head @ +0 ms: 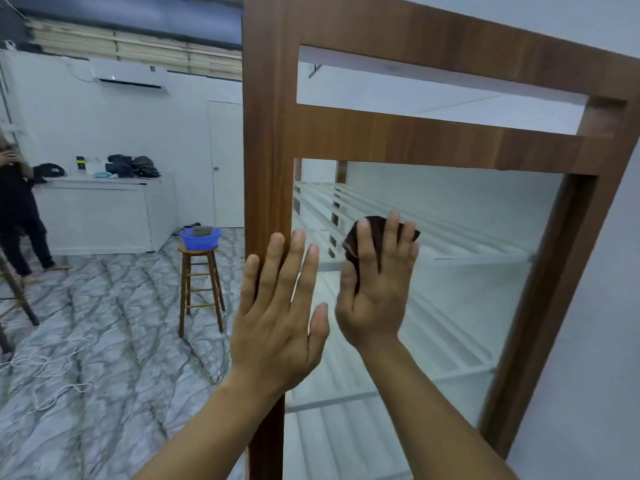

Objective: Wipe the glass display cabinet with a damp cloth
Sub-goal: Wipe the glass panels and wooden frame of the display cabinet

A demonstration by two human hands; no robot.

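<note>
Cabinet: A wood-framed glass display cabinet [415,136] fills the right of the scene, near the person, with its tall glass pane [467,289] set below a wooden crossbar.
Cloth: A dark brown cloth [377,233] lies flat against the upper left part of the pane, under the fingers of the right hand.
Right hand: The right hand [375,289] presses the cloth to the glass, fingers straight and slightly apart, with the cloth's edges showing past the fingertips.
Left hand: The left hand [277,313] is spread flat with its fingers on the cabinet's left wooden upright, just beside the right hand and holding nothing.
Inside: White slatted shelves [450,237] show through the glass.
Far left: A wooden stool [199,289] stands on the marble-patterned floor [104,323] and carries a blue basin [201,239] with a grey item in it.
Background: A white counter [104,209] with dark bundles on top sits against the far wall under an air conditioner [130,77]; another person [17,209] stands at the left edge.
</note>
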